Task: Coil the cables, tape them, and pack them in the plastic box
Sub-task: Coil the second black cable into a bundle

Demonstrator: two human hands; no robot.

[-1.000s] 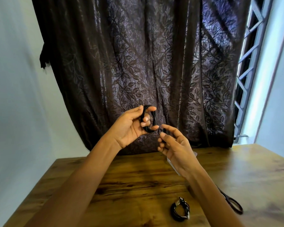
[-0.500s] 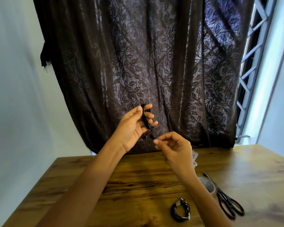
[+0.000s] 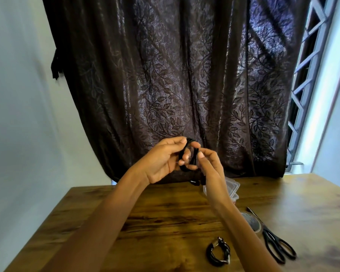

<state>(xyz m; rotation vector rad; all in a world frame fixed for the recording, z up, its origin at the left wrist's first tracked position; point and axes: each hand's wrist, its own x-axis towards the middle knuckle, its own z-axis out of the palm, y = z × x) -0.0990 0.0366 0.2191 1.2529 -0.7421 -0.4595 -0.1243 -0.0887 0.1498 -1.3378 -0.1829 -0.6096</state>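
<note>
Daylight enters from the window (image 3: 310, 79) at right; dim room, curtain (image 3: 175, 85) sheen, soft wide-angle edges.

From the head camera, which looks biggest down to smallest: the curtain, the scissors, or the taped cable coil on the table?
curtain
scissors
taped cable coil
The scissors and coil lie similarly near, so their order holds.

I see two bare hands on my feed, the left hand (image 3: 161, 160) and the right hand (image 3: 211, 169). Each sits on a slim, bare forearm, the left forearm (image 3: 106, 218) and the right forearm (image 3: 241, 222), both uncovered down to the picture's lower edge. The fingers (image 3: 210, 154) are long and thin. The fingernails (image 3: 183, 140) are short, pale and plain.
</note>
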